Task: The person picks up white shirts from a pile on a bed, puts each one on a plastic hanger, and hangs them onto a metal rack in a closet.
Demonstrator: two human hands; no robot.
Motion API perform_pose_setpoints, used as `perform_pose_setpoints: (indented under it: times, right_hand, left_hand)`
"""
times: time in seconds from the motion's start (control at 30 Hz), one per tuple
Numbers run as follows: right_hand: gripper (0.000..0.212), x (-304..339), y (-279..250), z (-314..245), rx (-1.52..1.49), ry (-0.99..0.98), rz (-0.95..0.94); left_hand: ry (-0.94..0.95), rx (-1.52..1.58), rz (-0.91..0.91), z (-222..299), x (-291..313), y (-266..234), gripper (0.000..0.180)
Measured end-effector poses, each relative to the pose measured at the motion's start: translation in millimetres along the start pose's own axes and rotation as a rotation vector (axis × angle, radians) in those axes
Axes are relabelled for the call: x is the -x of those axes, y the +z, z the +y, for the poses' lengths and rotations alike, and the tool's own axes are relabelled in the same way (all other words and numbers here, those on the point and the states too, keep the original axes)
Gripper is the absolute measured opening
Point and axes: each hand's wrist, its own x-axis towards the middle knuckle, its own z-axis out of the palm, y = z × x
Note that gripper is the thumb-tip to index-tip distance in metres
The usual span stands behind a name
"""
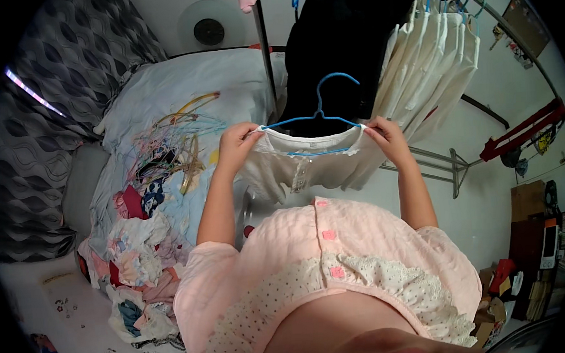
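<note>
A white buttoned blouse (282, 167) hangs in front of me on a blue clothes hanger (321, 114), whose hook points up and away. My left hand (238, 145) pinches the blouse at its left shoulder, close to that end of the hanger. At the opposite shoulder, my right hand (387, 141) grips the cloth the same way. The hanger's arms run inside the neckline, and its lower bar shows through the neck opening. Below the buttons the blouse's lower part is hidden by my body.
Beyond the blouse stands a clothes rack with black garments (332, 44) and several white garments (434, 63) on blue hangers. On the left, a bed (237, 76) carries a heap of loose hangers (170, 144) and a pile of clothes (138, 250). Boxes (491, 312) stand at the lower right.
</note>
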Motion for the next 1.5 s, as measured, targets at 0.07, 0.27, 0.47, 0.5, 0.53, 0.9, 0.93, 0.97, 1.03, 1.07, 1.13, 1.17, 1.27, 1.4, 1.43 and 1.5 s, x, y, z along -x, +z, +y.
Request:
perform_pose_setpoints:
  times: [0.07,0.27,0.47,0.5,0.53,0.9,0.93,0.97,1.03,1.07,1.13,1.17,1.27,1.4,1.43,1.5]
  right_hand:
    - [0.009,5.0,-2.4,12.8,-0.066,0.035,0.036]
    - [0.009,15.2,-17.8,37.0,-0.250,0.100,0.203]
    - [0.009,21.1,-22.3,32.6,-0.234,0.089,0.175]
    - [0.009,21.1,-22.7,32.4,-0.244,0.099,0.178]
    - [0.009,22.5,-23.4,32.1,-0.245,0.102,0.182]
    - [0.009,27.7,-27.9,36.0,-0.160,0.115,0.229]
    - [0.009,29.4,-28.2,36.2,-0.159,0.124,0.241]
    - [0.010,29.1,-30.3,35.3,-0.106,0.107,0.240]
    - [0.011,30.4,-33.6,32.4,-0.049,0.095,0.252]
    - [0.011,31.5,-34.7,30.9,-0.054,0.130,0.234]
    - [0.012,35.3,-36.4,28.2,-0.057,0.167,0.228]
    - [0.011,39.1,-34.7,27.5,-0.058,0.192,0.229]
    - [0.010,53.4,-27.3,33.2,-0.061,0.232,0.351]
    - [0.009,66.6,-24.9,31.7,0.006,0.216,0.610]
    - [0.009,72.2,-25.5,33.4,0.013,0.229,0.624]
    - [0.009,79.7,-29.3,39.4,0.084,0.214,0.721]
  left_hand:
    - [-0.009,0.017,-0.015,3.7,-2.5,13.0,0.013]
    - [0.065,-0.066,0.003,9.0,-9.1,27.2,0.015]
    - [0.166,-0.185,-0.040,20.1,-12.7,34.5,0.015]
    - [0.168,-0.185,-0.044,22.1,-13.7,36.2,0.015]
    - [0.186,-0.206,-0.057,24.6,-14.3,37.9,0.014]
    - [0.059,0.032,-0.046,8.0,-29.5,39.3,0.011]
    - [0.081,0.030,-0.073,9.6,-33.5,37.0,0.011]
    - [0.107,0.027,-0.096,12.4,-39.4,35.2,0.011]
    - [0.119,0.019,-0.136,12.9,-46.2,35.5,0.011]
    - [0.122,0.004,-0.161,12.5,-49.8,36.2,0.011]
    - [0.149,0.005,-0.230,9.2,-58.4,38.8,0.011]
    - [0.168,0.002,-0.298,6.9,-63.0,39.8,0.011]
    - [0.350,-0.004,-0.371,4.7,-75.8,47.7,0.011]
    - [0.363,0.078,-0.421,9.6,-84.5,66.3,0.015]
    - [0.369,0.087,-0.438,10.0,-83.6,72.4,0.015]
    - [0.390,0.149,-0.544,11.6,-88.0,84.4,0.019]
